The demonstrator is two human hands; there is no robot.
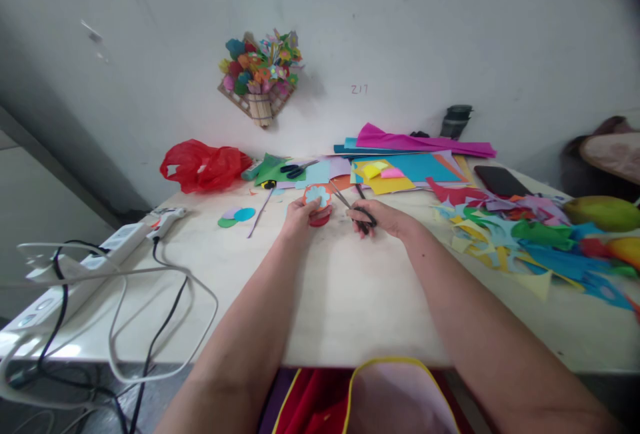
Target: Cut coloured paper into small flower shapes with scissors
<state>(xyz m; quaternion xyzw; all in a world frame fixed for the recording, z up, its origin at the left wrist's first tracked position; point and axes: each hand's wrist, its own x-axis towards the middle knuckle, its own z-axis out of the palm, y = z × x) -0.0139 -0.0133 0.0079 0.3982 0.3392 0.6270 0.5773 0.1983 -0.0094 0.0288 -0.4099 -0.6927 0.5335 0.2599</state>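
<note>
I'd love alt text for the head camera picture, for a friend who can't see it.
A person's left hand holds a paper flower, pale blue on orange, while the right hand holds scissors beside it. Paper scraps lie on the right of the table, a red bag on its left.

Soft, rather dim light is spreading over the grey wall [400,27] and the table [350,307], with white glare shining along the table's front left edge and a faint shadow falling just right of the hanging flower basket [261,109]. The wide lens is stretching the power strip [87,274] toward the left edge, darkness is filling the upper right corner, and a slight blur is softening fine detail on the scissors [343,198].
</note>
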